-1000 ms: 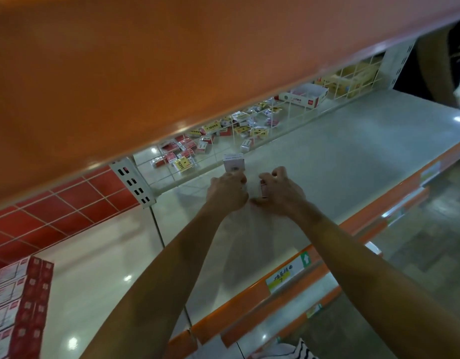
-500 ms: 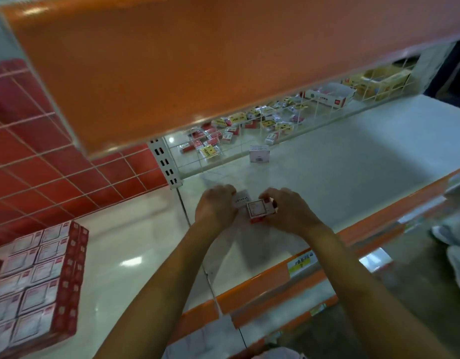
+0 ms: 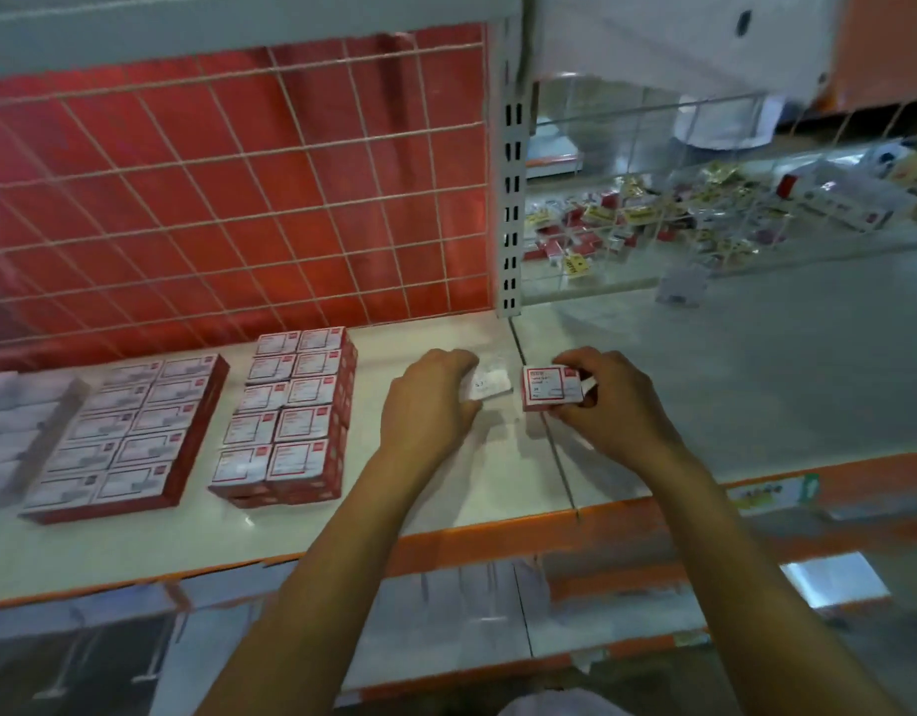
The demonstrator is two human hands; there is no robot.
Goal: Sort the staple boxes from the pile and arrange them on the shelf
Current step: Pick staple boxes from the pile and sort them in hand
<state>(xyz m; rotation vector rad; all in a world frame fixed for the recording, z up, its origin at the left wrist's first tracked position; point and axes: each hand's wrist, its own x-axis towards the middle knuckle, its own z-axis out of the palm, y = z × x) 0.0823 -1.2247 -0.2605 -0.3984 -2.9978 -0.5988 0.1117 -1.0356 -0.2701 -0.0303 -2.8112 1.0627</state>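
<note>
Here, over the white, orange-edged shelf (image 3: pixel 446 488), left hand (image 3: pixel 425 400) grips a pale box (image 3: pixel 490 385), right hand (image 3: pixel 616 400) a red-bordered box (image 3: pixel 551 387).

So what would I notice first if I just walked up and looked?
Two hands meet in the middle of the shelf: the right hand grips a red-and-white staple box, the left hand a pale box. Left of them sit neat blocks of red boxes, and a jumbled pile lies farther back on the right.

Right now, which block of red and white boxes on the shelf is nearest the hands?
The right-hand block of red-and-white staple boxes, just left of the left hand. The other red-and-white block lies farther left, beyond it.
</note>
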